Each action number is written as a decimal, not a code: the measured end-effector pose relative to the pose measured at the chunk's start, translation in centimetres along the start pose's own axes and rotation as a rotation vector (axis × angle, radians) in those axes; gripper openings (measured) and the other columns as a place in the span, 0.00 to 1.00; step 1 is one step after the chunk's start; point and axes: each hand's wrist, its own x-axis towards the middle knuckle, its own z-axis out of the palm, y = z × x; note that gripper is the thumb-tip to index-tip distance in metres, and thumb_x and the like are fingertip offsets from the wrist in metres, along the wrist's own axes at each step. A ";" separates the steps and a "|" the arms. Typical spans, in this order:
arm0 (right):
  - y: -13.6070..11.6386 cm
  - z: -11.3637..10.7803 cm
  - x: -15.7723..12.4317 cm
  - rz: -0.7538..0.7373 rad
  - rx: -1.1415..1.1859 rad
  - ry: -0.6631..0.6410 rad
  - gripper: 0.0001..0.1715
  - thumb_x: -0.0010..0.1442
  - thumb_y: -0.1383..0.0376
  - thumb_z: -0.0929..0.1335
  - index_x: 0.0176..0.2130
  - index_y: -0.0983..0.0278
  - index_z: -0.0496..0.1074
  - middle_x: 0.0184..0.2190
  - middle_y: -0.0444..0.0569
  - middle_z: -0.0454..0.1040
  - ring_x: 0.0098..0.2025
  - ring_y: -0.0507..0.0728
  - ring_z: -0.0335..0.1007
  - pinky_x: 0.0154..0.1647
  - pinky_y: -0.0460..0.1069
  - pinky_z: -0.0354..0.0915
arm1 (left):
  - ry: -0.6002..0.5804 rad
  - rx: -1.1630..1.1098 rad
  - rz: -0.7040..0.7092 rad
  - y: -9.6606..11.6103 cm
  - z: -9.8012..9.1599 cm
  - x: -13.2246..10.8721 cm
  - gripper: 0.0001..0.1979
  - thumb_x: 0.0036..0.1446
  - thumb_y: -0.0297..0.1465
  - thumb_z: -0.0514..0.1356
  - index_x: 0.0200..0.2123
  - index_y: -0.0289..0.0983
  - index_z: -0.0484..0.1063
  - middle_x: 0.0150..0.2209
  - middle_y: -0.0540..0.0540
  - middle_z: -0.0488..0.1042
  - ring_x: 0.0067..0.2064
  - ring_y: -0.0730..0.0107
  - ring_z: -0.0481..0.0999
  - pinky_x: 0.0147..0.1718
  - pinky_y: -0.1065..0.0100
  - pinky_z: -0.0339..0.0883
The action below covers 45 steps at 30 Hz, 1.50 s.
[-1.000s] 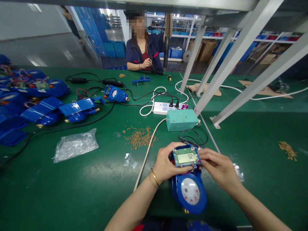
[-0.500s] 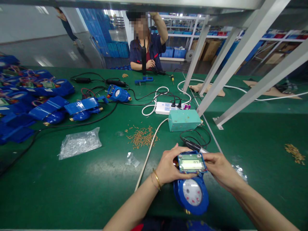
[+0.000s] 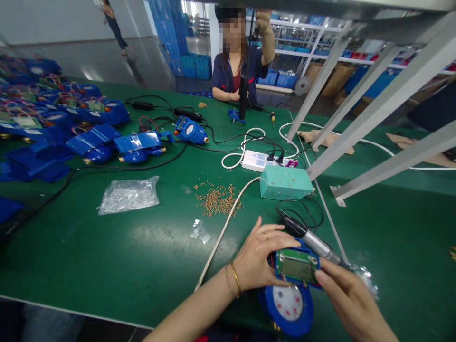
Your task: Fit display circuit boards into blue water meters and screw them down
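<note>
The circuit board [image 3: 297, 266] has dropped lower and tilted over the blue water meter [image 3: 288, 308], left hand [image 3: 256, 256] gripping its side, right hand [image 3: 347, 299] pinching its corner, a metal pen tool [image 3: 309, 240] just above!

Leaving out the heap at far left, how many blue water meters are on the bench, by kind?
Blue-covered water meters: 2
Uncovered water meter: 1
Opened water meter: 1
Total: 4
</note>
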 end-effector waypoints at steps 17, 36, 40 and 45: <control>-1.5 1.8 -0.3 0.206 0.102 0.172 0.25 0.54 0.47 0.73 0.39 0.65 0.78 0.21 0.46 0.68 0.19 0.48 0.51 0.18 0.43 0.51 | 0.026 0.035 -0.014 0.3 0.2 0.0 0.34 0.43 0.47 0.71 0.53 0.42 0.70 0.48 0.44 0.79 0.51 0.58 0.77 0.69 0.44 0.31; -1.5 3.8 0.4 0.217 0.392 0.317 0.30 0.50 0.42 0.74 0.25 0.67 0.72 0.10 0.37 0.53 0.14 0.42 0.36 0.16 0.41 0.36 | 0.164 -0.065 -0.088 0.9 0.7 0.5 0.36 0.35 0.47 0.75 0.46 0.38 0.72 0.42 0.44 0.81 0.44 0.58 0.81 0.66 0.42 0.47; -0.8 5.0 -0.4 0.069 0.198 0.533 0.27 0.55 0.43 0.71 0.29 0.66 0.74 0.14 0.41 0.61 0.17 0.48 0.53 0.18 0.42 0.52 | 0.169 -0.091 -0.119 1.1 0.8 0.5 0.35 0.34 0.45 0.76 0.46 0.38 0.72 0.42 0.44 0.81 0.44 0.58 0.81 0.66 0.42 0.47; -0.6 5.5 -0.8 -0.008 -0.014 0.616 0.26 0.59 0.45 0.69 0.37 0.65 0.78 0.26 0.48 0.76 0.28 0.54 0.70 0.28 0.45 0.67 | 0.176 -0.089 -0.140 1.2 0.7 0.4 0.36 0.33 0.43 0.77 0.46 0.39 0.72 0.44 0.44 0.81 0.46 0.56 0.80 0.65 0.41 0.49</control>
